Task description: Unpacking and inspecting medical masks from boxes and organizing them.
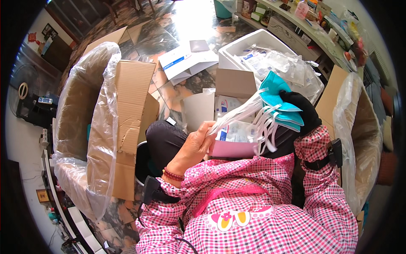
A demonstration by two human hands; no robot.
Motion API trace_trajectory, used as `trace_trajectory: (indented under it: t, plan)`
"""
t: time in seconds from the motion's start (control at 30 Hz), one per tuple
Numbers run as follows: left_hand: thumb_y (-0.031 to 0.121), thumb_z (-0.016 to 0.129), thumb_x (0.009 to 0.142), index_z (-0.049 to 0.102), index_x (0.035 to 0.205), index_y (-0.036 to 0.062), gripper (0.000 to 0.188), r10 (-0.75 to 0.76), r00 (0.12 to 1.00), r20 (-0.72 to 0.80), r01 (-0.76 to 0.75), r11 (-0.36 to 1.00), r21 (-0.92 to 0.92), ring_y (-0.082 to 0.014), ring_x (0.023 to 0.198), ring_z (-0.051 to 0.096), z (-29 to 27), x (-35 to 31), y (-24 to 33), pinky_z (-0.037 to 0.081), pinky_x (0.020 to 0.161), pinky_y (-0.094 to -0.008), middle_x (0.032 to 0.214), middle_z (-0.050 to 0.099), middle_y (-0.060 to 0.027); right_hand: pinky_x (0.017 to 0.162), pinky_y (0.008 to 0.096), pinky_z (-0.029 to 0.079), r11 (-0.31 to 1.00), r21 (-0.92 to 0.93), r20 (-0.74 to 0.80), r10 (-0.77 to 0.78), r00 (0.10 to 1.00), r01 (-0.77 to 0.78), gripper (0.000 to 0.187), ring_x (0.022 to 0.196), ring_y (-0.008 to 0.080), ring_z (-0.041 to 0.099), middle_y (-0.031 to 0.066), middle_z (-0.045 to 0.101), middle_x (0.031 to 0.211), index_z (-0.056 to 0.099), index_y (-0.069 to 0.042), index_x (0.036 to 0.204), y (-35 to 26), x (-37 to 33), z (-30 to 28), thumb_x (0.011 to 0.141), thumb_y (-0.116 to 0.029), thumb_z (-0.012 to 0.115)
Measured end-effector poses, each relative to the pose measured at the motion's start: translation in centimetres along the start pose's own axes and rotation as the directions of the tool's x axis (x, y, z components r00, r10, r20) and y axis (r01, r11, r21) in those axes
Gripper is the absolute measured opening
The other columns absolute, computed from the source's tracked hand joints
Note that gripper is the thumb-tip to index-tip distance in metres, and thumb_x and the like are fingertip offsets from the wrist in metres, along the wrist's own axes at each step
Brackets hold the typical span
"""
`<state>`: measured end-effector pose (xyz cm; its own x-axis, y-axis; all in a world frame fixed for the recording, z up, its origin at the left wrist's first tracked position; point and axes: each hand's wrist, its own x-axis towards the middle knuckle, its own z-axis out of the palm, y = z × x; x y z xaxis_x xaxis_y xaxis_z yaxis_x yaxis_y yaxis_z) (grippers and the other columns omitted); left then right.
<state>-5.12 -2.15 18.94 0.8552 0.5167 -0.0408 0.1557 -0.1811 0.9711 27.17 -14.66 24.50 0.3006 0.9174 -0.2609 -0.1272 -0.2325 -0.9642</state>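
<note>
A stack of teal folded face masks point(277, 99) hangs from my right hand point(305, 111), which wears a black glove and grips the stack at its right edge. Long white ear straps point(241, 113) run leftward from the masks. My bare left hand point(198, 139) is closed round a bunch of these straps and draws them fairly taut. Other straps point(266, 131) dangle loose below the masks. Under both hands, at my lap, an open box point(235, 80) with a pink front side holds clear packets with blue and white print point(237, 132).
To the left stands a large cardboard box point(133, 91) lined with clear plastic; another lined box point(357, 139) is at the right. A white foam box point(230, 55) full of clear packets sits ahead. A flattened white carton point(186, 63) lies on the marble floor. A cluttered shelf point(292, 29) runs along the far right.
</note>
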Motion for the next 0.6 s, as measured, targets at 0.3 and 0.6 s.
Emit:
trace_trajectory:
  t: [0.3,0.6]
  plan:
    - [0.016,0.055,0.104,0.056,0.101,0.0002,0.016,0.105,0.988,0.114,-0.136,0.940,0.313,-0.0137,0.061,0.058,3.1,1.2,-1.8,0.047,0.056,-0.0289,0.074,0.057,-0.0067,0.085,0.0347,0.058,0.978,-0.206,-0.007,-0.036,0.999,0.033,0.034,0.089,0.0209,0.072,0.0124,0.073,0.105,0.066,0.003,0.119,-0.2,0.7,-0.9,0.089,-0.014,0.067]
    - [0.017,0.051,0.105,0.056,0.090,0.0002,0.023,-0.026,0.999,0.047,0.018,0.986,0.165,-0.0229,0.059,0.055,-1.4,-3.0,-2.2,0.045,0.057,-0.0347,0.071,0.055,-0.0117,0.086,0.0347,0.058,0.871,-0.490,-0.188,-0.094,0.978,-0.010,0.034,0.090,0.0211,0.072,0.0127,0.073,0.106,0.066,0.003,0.120,1.6,-1.6,-11.5,0.090,-0.013,0.066]
